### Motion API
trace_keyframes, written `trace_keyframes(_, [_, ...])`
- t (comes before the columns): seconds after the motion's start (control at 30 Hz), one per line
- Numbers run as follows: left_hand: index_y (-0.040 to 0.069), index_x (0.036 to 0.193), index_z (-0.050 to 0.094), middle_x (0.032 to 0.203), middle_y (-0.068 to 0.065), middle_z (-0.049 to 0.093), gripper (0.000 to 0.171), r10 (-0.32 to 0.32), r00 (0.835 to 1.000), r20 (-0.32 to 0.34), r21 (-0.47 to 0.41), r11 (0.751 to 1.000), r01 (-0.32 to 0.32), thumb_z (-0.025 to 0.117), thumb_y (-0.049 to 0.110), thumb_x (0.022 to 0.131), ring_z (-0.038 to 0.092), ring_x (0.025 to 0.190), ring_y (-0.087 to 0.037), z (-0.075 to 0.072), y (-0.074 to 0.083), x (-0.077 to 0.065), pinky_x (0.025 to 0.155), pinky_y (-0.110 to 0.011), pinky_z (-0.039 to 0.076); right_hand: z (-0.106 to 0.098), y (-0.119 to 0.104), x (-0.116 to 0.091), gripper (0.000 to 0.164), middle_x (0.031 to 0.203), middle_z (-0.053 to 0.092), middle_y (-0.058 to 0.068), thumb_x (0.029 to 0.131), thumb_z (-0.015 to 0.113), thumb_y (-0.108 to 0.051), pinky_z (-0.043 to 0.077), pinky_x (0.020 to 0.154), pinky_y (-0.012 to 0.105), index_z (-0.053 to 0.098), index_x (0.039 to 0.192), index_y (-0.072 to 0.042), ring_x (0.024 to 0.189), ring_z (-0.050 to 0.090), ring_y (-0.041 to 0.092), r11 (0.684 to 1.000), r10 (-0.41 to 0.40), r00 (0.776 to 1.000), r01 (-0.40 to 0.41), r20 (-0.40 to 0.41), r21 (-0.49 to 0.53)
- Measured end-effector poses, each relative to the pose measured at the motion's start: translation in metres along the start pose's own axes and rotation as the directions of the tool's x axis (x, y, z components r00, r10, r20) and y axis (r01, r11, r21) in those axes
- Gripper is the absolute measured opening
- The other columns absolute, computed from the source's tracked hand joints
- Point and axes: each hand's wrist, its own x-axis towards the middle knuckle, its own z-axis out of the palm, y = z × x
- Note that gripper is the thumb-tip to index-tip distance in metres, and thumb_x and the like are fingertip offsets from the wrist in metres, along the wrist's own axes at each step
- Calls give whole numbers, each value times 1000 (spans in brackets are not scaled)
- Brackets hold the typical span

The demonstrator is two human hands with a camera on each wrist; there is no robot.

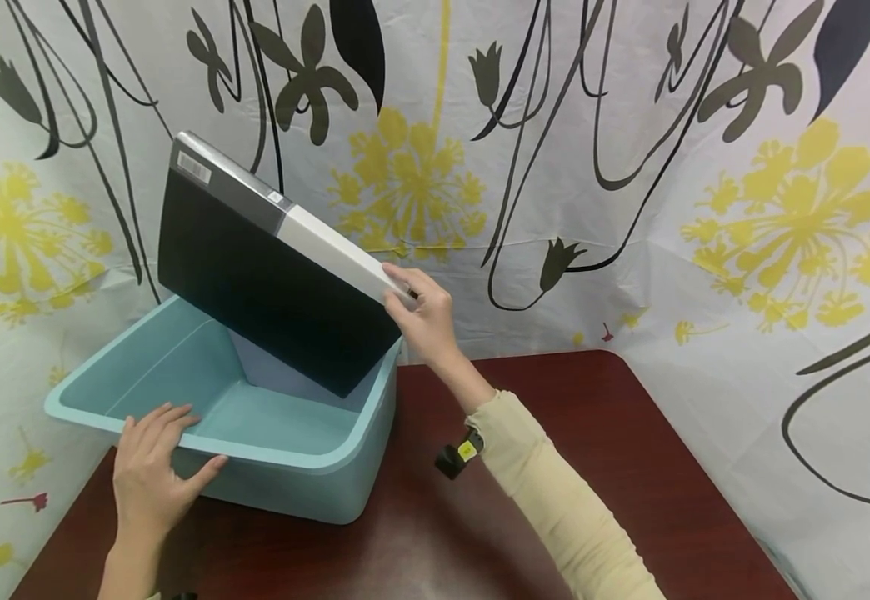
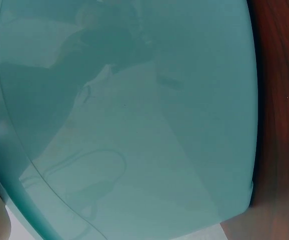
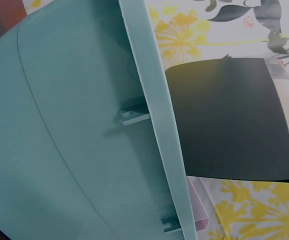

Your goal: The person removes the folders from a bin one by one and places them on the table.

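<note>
A black binder (image 1: 270, 279) with a grey and white spine tilts over the light blue plastic tub (image 1: 255, 458), its lower corner inside. My right hand (image 1: 427, 317) pinches the white end of the spine between thumb and fingers. At the near left rim, my left hand (image 1: 152, 471) holds the tub, fingers over the edge and thumb against the outer wall. Behind the binder, a lavender item (image 1: 262, 367) stands in the tub, mostly hidden. The right wrist view shows the binder (image 3: 229, 120) beyond the tub's rim (image 3: 157, 105).
The tub stands on a dark red-brown table (image 1: 555, 417), towards its left side. Behind the table hangs a white sheet (image 1: 607, 225) with yellow and grey flower prints. A small black device (image 1: 452, 460) sits at my right wrist.
</note>
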Motion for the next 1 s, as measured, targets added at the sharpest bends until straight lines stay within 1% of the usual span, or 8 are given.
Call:
trace_keyframes(0.1, [-5,94,62,103,-25,60,87,1,1000,-3,0,1000,-1,42,77,72,47,106,-41,1,0,0,106,-54,15,-2,0,0,28,96,62,27,76,57,16,49,62,25,60,104,15,80,60,33,1000,-23,1000,23,-12,-1])
trace_keyframes(0.2, [-5,94,62,103,-25,60,88,5,1000,-4,-2,1000,-5,42,77,72,47,105,-42,1,0,0,106,-54,15,-4,1,0,28,96,62,28,76,57,15,48,63,24,61,104,15,81,61,34,1000,-21,999,21,-33,-5])
trace_keyframes(0.3, [-5,94,62,103,-25,60,87,6,1000,-2,-6,1000,-6,42,77,73,47,105,-42,2,0,0,106,-54,14,-7,1,0,29,97,61,28,76,56,15,47,64,19,60,105,15,83,61,34,1000,9,999,-8,-45,18])
trace_keyframes(0.4, [-5,94,62,103,-25,60,87,7,1000,-2,-7,1000,-7,41,77,73,47,105,-42,2,0,1,106,-54,14,-11,0,1,30,97,60,29,77,54,16,46,64,16,58,107,16,83,60,34,997,48,998,-45,-50,63])
trace_keyframes(0.53, [-4,94,62,102,-24,60,86,12,1000,-7,-14,1000,-12,42,77,72,47,105,-42,2,0,1,106,-54,15,-18,-2,2,30,98,58,31,78,53,17,46,66,14,56,108,18,85,59,32,989,80,995,-71,-66,126])
trace_keyframes(0.63, [-4,94,62,102,-24,60,86,14,1000,-7,-16,1000,-14,43,77,72,47,105,-41,1,0,1,106,-54,16,-23,0,4,30,98,58,32,78,54,17,47,67,15,56,108,18,86,59,28,989,83,992,-70,-91,134])
trace_keyframes(0.87, [-4,95,62,102,-24,60,86,20,1000,-8,-27,999,-21,43,77,72,47,105,-41,1,-1,0,105,-55,16,-32,23,2,31,101,61,26,77,58,14,47,70,18,59,108,13,87,60,15,993,67,985,-49,-161,109])
trace_keyframes(1.0, [-4,95,62,102,-24,60,85,25,1000,-14,-36,999,-26,44,76,72,47,105,-40,1,-1,0,105,-55,16,-41,23,3,31,102,61,25,77,59,12,48,71,20,60,108,12,86,59,9,994,48,980,-27,-195,109])
